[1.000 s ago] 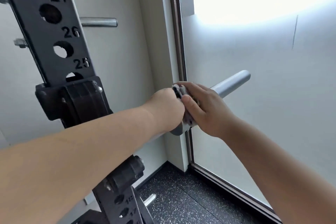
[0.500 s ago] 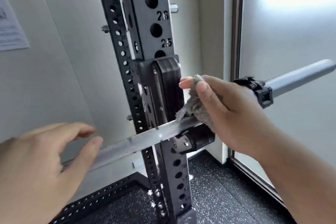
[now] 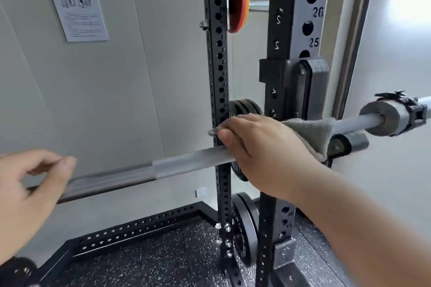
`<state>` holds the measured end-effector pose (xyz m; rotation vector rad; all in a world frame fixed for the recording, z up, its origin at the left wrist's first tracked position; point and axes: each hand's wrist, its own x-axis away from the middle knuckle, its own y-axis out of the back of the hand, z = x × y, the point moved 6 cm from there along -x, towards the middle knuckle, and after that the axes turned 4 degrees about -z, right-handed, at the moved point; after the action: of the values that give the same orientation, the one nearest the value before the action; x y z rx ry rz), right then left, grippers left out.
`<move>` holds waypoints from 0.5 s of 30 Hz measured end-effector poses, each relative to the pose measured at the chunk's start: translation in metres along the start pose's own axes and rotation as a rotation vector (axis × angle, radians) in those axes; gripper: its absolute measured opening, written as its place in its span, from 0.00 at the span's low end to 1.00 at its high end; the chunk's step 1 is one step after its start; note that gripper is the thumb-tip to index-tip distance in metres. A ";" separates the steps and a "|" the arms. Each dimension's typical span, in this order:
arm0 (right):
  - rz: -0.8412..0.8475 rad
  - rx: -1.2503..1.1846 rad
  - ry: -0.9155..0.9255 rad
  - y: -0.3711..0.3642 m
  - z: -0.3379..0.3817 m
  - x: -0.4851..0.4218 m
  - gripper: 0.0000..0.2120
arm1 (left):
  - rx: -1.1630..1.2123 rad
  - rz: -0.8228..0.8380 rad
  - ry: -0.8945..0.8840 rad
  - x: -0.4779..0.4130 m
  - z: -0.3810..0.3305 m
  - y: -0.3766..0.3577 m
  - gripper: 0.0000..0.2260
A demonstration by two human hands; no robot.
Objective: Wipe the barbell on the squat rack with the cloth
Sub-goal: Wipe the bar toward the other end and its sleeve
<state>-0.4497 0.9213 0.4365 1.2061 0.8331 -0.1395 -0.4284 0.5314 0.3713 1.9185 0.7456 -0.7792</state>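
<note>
A steel barbell [image 3: 186, 161] lies across the black squat rack [image 3: 291, 105], running from lower left up to the right, with a collar and clamp on its sleeve [image 3: 391, 119]. My right hand [image 3: 254, 144] grips the bar just left of the rack upright, with a grey cloth [image 3: 312, 133] wrapped under the palm and trailing out to the right. My left hand [image 3: 30, 184] hovers at the lower left, close above the bar, fingers loosely bent and holding nothing.
Black weight plates [image 3: 242, 228] hang on rack pegs below and behind the bar. A red-orange plate [image 3: 238, 2] sits higher up. A paper notice [image 3: 77, 7] is on the wall. Speckled rubber flooring [image 3: 151, 258] lies below, a window frame [image 3: 359, 30] at right.
My right hand has slid the cloth leftward along the bar, from the collar past the rack hook to the shaft. My left hand let go of the bar and drew away left.
</note>
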 end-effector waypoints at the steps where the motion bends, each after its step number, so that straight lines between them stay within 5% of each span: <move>1: -0.032 0.009 0.012 -0.005 0.018 -0.001 0.22 | 0.021 0.023 0.008 -0.002 -0.011 0.014 0.18; 6: -0.051 -0.024 0.144 -0.034 0.128 -0.007 0.31 | -0.186 0.010 -0.087 -0.012 -0.001 0.088 0.16; 11: -0.161 -0.427 0.191 -0.026 0.170 -0.010 0.20 | -0.177 -0.042 0.012 -0.017 0.096 0.148 0.19; 15: -0.324 0.129 0.037 -0.032 0.145 -0.002 0.18 | -0.301 -0.015 -0.017 -0.007 0.133 0.184 0.21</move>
<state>-0.3960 0.7829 0.4285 1.1886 1.0620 -0.4413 -0.3230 0.3363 0.4194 1.6354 0.8178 -0.6508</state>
